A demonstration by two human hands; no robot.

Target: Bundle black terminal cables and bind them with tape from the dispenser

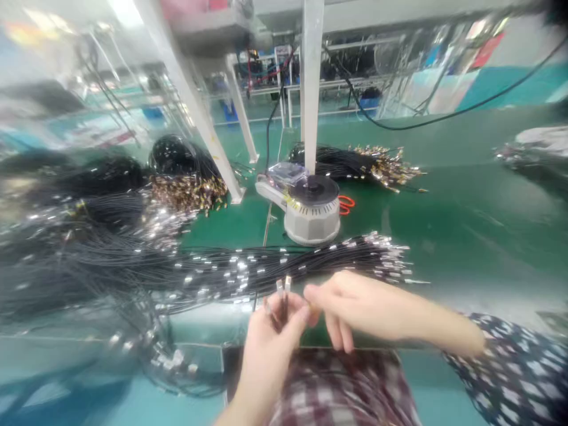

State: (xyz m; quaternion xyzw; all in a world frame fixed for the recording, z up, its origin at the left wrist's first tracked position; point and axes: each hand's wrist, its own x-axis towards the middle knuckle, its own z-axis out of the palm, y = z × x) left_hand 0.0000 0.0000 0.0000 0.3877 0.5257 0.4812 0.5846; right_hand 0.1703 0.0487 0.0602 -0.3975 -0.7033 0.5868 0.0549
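- Wires (pixel 284 294), a few thin black ones with small metal tips, are standing upright out of the left hand (pixel 271 346), tips side by side just above the fingers. Held this way, the ends are probably being kept level and easy to see.
- That hand is pinching them between thumb and fingers, close under the tips, which likely stops the loose ends from splaying.
- Just right of the grip, the right hand (pixel 355 307) is reaching in with thumb and forefinger drawn together near the wires. The blur is hiding whether they are nipping anything.
- Directly beyond the grip, a long bundle (pixel 310 263) of similar wires is lying across the green table (pixel 452 236), its shiny tips pointing right, apparently laid within easy reach.
- Farther beyond, a round tape dispenser (pixel 310 207) is sitting in line with the grip, with orange-handled scissors (pixel 347 204) just right of it.
- Well beyond on both sides, gold-tipped bundles (pixel 384 165) are resting apart from the silver-tipped ones, seemingly sorted by type.
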